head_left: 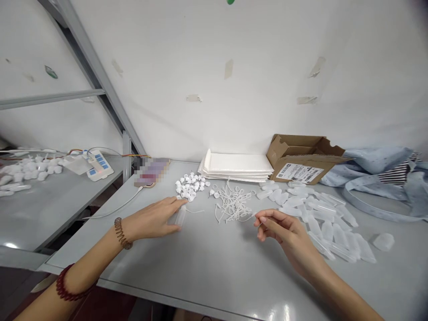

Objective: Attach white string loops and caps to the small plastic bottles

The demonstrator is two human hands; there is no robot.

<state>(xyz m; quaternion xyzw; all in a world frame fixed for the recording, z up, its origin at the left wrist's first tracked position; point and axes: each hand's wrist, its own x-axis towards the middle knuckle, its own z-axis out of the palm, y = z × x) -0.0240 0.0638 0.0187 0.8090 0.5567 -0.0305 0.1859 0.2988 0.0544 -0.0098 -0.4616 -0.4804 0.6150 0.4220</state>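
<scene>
Lying left of the cords (236, 203) on the surface (214, 263), the bottle (181, 217) looked light, smooth and squeezable, best held mid-body, the left hand's (155, 218) fingers loosely parted about it, the right hand's (286, 228) nearly pinched, any hold unclear.

Left forearm (95, 258) reaches up and inward from the person's left, bare, with the left hand (154, 219) held low, back upward, fingers stretched to the right and thumb spread below them. Right forearm (341, 285) slants in from the lower right; right hand (284, 228) stands well apart from the left, fingers curled, thumb tip near the index finger, contact between them unclear from here.
</scene>
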